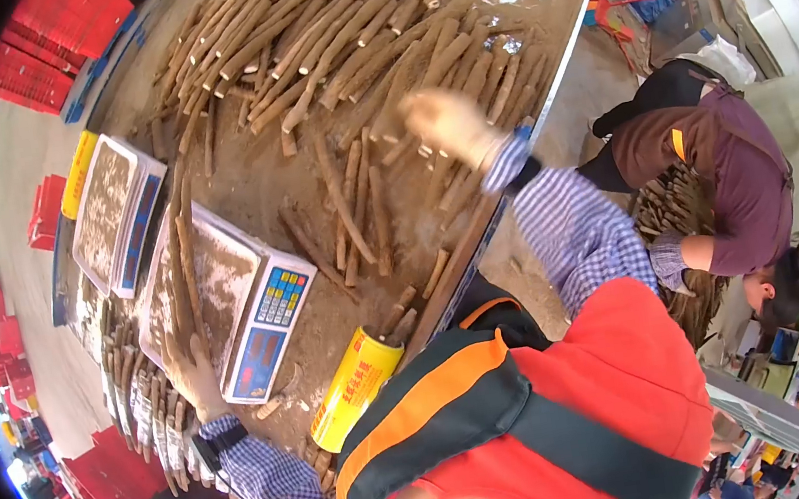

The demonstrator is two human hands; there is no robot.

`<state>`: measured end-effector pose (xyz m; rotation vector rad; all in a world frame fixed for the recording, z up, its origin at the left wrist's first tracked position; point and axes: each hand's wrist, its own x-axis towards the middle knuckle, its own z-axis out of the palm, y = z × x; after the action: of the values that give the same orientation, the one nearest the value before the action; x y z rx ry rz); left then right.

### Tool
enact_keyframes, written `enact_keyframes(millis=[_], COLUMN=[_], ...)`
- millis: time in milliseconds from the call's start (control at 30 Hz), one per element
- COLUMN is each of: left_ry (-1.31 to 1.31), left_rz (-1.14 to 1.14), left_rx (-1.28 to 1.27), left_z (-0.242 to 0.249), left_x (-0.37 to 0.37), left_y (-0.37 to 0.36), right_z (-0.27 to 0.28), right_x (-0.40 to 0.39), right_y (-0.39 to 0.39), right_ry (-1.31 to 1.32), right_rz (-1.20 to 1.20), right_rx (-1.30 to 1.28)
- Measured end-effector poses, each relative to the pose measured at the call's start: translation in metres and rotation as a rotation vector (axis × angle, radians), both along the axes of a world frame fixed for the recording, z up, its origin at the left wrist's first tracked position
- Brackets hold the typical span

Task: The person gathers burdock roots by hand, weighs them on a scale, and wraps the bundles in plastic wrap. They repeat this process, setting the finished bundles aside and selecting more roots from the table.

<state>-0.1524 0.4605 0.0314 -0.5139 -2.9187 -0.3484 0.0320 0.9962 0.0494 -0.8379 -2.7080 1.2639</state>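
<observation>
Long brown yams (185, 242) lie lengthwise across the pan of a digital scale (232, 261). At their lower end is my left hand (192, 378), with its gloved fingers and thumb around them. My right hand (449, 124), in a pale glove, is over the right part of a big heap of yams (341, 35). Motion smears its fingers, so whether it holds anything cannot be seen. A few loose yams (353, 200) lie between the scale and the heap. The scale's keypad and display face me.
A second scale (107, 212) stands at the left, near stacked yams (142, 399). A yellow can (357, 386) lies by the table's near edge. Red crates (41, 54) are at the upper left. At the right, a co-worker in a purple top (748, 173) bends over more yams.
</observation>
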Motion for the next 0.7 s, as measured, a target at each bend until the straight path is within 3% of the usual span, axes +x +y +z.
enact_keyframes(millis=[33,67,133,200,267,333,467,533,700], left_ry=[-0.023,-0.046,-0.091,-0.096,-0.141,-0.138,-0.154,-0.157,-0.138], left_rz=[-0.020,-0.039,0.205,0.268,0.329,0.389,0.306,0.295,0.265], left_rx=[0.057,0.115,0.141,0.273,0.456,0.391,0.366,0.391,0.458], left_z=[0.008,0.016,0.026,0.023,0.015,0.002,0.021,0.033,0.042], left_x=[0.007,0.015,0.042,0.059,0.070,0.071,0.079,0.077,0.075], left_y=[0.002,0.004,0.017,0.019,0.023,0.022,0.071,0.095,0.111], right_z=[0.034,0.000,-0.021,-0.031,-0.066,-0.089,-0.072,-0.053,0.041], right_x=[0.000,-0.002,-0.002,-0.009,-0.015,-0.030,-0.040,-0.027,0.036], right_y=[0.036,0.097,0.197,0.258,0.302,0.308,0.318,0.330,0.348], right_ry=[0.009,0.152,0.135,-0.292,-0.507,-0.584,-0.712,-0.729,-0.322], right_rz=[-0.098,-0.318,-0.410,-0.381,-0.180,-0.085,0.237,0.208,0.120], right_rx=[0.139,0.154,0.474,0.619,0.692,0.841,0.951,1.078,0.685])
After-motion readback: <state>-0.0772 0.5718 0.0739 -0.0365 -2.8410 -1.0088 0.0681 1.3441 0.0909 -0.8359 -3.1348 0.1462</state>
